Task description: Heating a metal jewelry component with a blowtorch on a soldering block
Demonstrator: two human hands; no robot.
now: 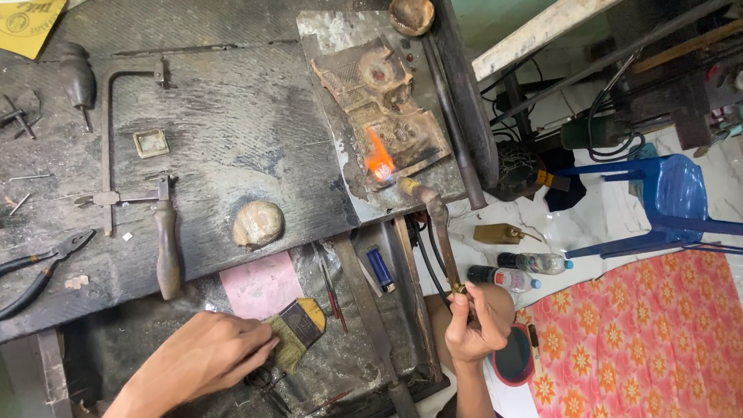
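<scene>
two hands at work: right hand [476,321] closed around the torch [435,220] handle, left hand [203,358] with fingers pinched narrow on a brush [298,329].

torch runs from the right hand at 5 o'clock toward 12 o'clock, nozzle just short of the flame [379,159]. flame plays on a small glowing workpiece [381,172] on the charred pad [379,108], upper centre of the bench [232,139].

recommended handling, as judgement:
- keep nozzle angled along the pad, away from the wooden bench edge.
- keep flame tip on the workpiece, moving in small circles to heat evenly.
- keep hose [433,263] slack and off the hot pad.
- keep brush bristles low at 7 o'clock, well apart from the flame.
- keep the lighter [380,268], lying at 6 o'clock of the pad, away from heat.

limits of view:
- workpiece washed out by glow; shape and material not readable.
- torch valve hidden inside the right fist.
- left forearm cut off at the lower edge.
- pliers [39,271] cut off at the left edge.
- saw frame [116,147] blade too thin to confirm.
- contents of the bowl [411,14] at 12 o'clock not visible.
</scene>
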